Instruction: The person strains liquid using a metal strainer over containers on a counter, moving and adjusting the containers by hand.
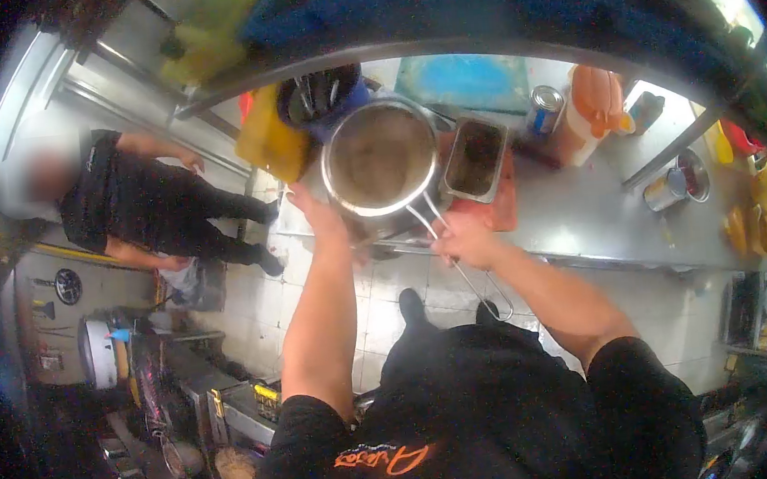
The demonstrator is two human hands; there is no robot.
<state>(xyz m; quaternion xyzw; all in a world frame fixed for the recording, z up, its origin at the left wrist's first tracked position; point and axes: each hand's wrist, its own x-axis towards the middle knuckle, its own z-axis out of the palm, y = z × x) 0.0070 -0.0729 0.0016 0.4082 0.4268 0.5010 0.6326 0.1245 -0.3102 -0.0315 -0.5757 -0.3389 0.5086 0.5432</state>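
A large round metal strainer (381,153) with a long looped wire handle is in front of me, its bowl over the worktop. My right hand (467,239) is closed around the handle, whose looped end reaches back toward my body. Beside the strainer's left rim is my left hand (315,211), fingers stretched out; whether it touches the rim I cannot tell. What lies beneath the strainer is mostly hidden. Right of it, a rectangular metal container (477,160) with dark contents sits by a red board (505,194).
A blue tub (321,99) with utensils and a yellow container (272,138) stand left on the steel worktop (573,214). Farther right are a can (544,107) and an orange-and-white container (593,112). A shelf edge (476,46) crosses above. Another person (160,191) stands to the left.
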